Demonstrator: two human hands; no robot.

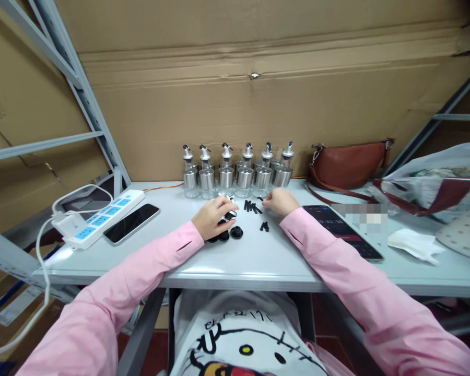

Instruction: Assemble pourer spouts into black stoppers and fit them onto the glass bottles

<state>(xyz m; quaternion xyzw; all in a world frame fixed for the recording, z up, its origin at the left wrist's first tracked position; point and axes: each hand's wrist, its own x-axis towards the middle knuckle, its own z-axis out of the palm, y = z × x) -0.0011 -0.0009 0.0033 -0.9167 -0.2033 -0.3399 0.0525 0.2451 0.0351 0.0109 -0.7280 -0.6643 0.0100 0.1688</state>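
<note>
My left hand [214, 216] is closed around a silver pourer spout [232, 203] with a black part at its lower end, partly hidden by the fingers. Just under that hand, several round black stoppers [237, 233] lie on the table. My right hand [282, 201] pinches a small black piece [260, 198], held close to the tabletop. Between the hands is a loose group of small black sticks [252, 207]. Nearer to me lie a few tiny black bits [265, 226]. Behind both hands stand glass-and-steel oil bottles [245, 175] with pourer spouts on top.
To the left are a power strip [105, 219] with a plugged-in charger and a phone [131, 223]. On the right lie a larger phone [337, 230], a brown bag [347, 166], a white tissue [415, 245] and a clear plastic bag [434, 177]. Cardboard [227, 115] walls the back.
</note>
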